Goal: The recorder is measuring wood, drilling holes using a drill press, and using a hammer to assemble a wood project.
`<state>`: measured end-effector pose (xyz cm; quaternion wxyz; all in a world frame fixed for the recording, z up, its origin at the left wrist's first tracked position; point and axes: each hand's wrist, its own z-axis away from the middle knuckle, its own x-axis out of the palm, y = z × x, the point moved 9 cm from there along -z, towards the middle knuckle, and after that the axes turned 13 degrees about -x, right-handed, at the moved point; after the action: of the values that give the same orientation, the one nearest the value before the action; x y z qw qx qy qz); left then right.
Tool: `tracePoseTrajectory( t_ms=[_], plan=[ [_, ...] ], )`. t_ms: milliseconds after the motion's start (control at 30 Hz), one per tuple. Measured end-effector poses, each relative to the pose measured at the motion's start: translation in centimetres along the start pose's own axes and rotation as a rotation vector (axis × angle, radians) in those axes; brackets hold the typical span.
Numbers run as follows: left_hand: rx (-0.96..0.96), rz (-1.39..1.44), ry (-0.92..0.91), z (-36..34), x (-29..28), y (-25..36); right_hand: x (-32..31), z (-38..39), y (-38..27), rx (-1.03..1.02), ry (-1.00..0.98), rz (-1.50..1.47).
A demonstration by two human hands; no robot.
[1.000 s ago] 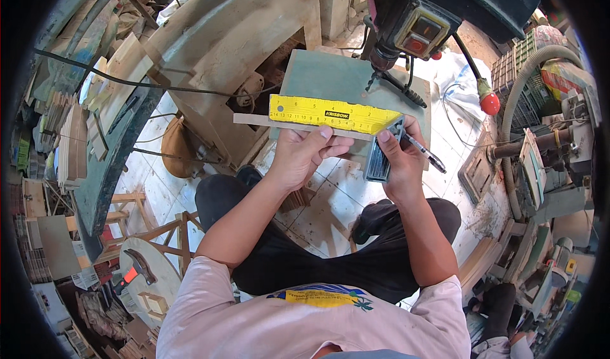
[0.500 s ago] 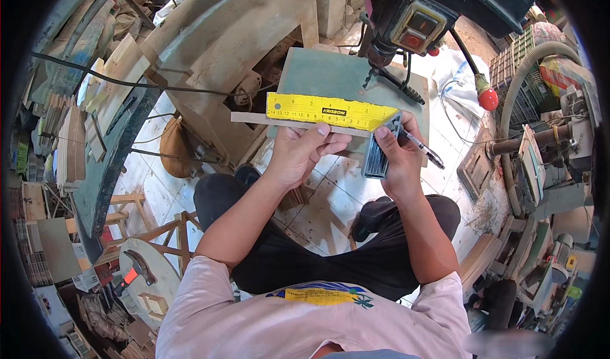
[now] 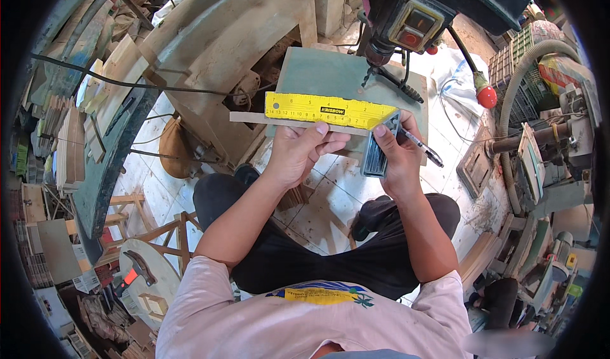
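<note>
Left fingers against wooden strip

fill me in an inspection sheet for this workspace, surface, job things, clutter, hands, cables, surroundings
Surface: grey-green board beneath the drill bit; stained pale floor tiles.
Job's things: yellow-bladed square lying along a thin wood strip; pen.
Clutter: stacked wood pieces at left; hammer on a round top.
Hands: left hand pinches the strip; right hand grips the square's dark stock, with the pen.
Cables: black cable across the upper left; thin wire on the floor at right.
Surroundings: drill press ahead; ribbed hose at right.
</note>
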<state>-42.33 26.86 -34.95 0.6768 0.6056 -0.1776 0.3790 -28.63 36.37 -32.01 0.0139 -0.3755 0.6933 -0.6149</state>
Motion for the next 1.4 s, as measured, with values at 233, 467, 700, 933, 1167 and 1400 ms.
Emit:
tracePoseTrajectory(
  t_ms=[233, 467, 700, 933, 1167, 1400],
  plan=[
    [-0.006, 0.005, -0.006, 0.0, 0.0, -0.1, -0.2, 0.0, -0.1, -0.015, 0.008, -0.003],
    [0.007, -0.014, -0.008, 0.0, 0.1, 0.1, -0.3, 0.0, 0.1, 0.009, 0.016, 0.018],
    [-0.007, -0.023, 0.0, 0.0, -0.2, -0.1, -0.2, 0.0, -0.1, -0.004, -0.005, 0.041],
    [0.0, -0.03, -0.008, 0.1, 0.1, -0.2, -0.4, 0.1, -0.1, -0.009, 0.006, 0.026],
    [0.003, -0.032, 0.004, 0.3, -0.5, 0.3, 0.2, 0.1, 0.5, -0.005, 0.0, 0.015],
    [0.012, -0.077, 0.084, 0.1, -0.1, -0.4, -1.7, 0.1, -0.3, -0.091, -0.029, 0.219]
  ],
)
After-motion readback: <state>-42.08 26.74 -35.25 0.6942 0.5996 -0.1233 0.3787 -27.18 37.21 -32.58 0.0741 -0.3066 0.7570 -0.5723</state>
